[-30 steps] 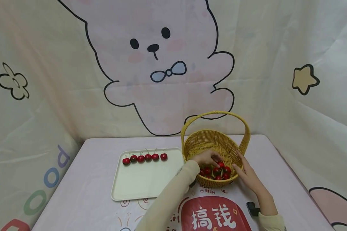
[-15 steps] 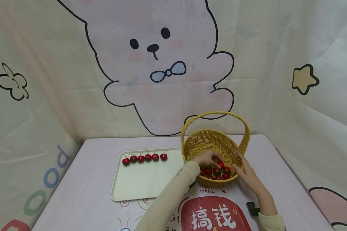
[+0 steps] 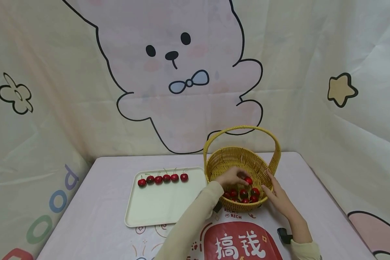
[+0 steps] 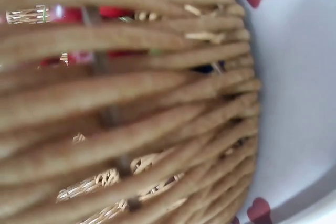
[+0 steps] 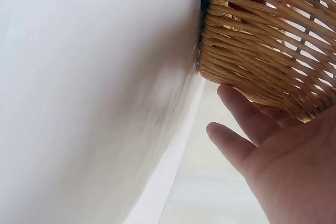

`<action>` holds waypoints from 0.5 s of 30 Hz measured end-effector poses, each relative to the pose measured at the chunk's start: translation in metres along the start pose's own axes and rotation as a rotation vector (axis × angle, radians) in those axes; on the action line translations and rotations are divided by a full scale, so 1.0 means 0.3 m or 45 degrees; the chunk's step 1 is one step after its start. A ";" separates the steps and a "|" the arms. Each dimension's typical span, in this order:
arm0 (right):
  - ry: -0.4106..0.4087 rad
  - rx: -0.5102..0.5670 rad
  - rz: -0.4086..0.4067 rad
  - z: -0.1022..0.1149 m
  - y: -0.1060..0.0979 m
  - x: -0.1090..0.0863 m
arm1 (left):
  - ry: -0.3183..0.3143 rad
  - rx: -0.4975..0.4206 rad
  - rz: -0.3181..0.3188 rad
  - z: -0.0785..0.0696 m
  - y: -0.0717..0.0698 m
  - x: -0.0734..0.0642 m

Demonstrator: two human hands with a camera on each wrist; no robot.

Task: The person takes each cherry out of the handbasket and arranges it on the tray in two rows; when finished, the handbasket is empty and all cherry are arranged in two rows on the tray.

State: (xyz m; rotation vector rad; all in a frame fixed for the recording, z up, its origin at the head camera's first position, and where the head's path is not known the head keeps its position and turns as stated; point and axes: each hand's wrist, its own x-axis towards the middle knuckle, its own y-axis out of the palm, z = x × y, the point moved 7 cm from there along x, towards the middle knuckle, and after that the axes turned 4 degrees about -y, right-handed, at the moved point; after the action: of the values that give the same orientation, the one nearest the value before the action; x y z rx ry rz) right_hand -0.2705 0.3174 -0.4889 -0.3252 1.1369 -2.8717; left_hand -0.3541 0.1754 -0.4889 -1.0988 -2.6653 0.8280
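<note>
A yellow woven basket (image 3: 229, 159) with a tall arched handle stands at the right of the table, with several red cherries (image 3: 243, 194) in its front part. My left hand (image 3: 231, 177) reaches over the rim into it and pinches a single cherry (image 3: 248, 181) above the others. Straight, spread fingers of my right hand (image 3: 280, 198) touch the basket's right side. In the right wrist view, those fingers (image 5: 247, 111) lie along the outer wicker wall (image 5: 257, 61). Wicker (image 4: 121, 93) fills most of the left wrist view, hiding the left hand.
Left of the basket lies a cream tray (image 3: 152, 213) with a row of several stemmed cherries (image 3: 166, 178) along its far edge. A red printed patch (image 3: 240, 240) marks the cloth in front. Printed fabric walls (image 3: 195, 119) enclose the table's back and sides.
My left hand has risen slightly within the basket, lifting the pinched cherry a little off the pile. The right hand and the tray's cherries stay as they were.
</note>
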 end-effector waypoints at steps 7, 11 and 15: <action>0.007 0.010 0.010 -0.003 0.001 0.001 | -0.001 -0.086 -0.078 -0.016 -0.025 -0.018; 0.003 0.019 0.010 -0.002 0.001 -0.001 | 0.015 -0.144 -0.129 -0.023 -0.030 -0.026; 0.003 0.012 0.011 0.000 0.000 -0.001 | 0.041 -0.179 -0.174 -0.033 -0.029 -0.036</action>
State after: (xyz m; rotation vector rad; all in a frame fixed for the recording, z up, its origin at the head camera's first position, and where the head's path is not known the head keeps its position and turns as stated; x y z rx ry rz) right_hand -0.2703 0.3173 -0.4890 -0.3158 1.1221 -2.8697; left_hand -0.3484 0.1674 -0.4752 -0.9363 -2.7703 0.6025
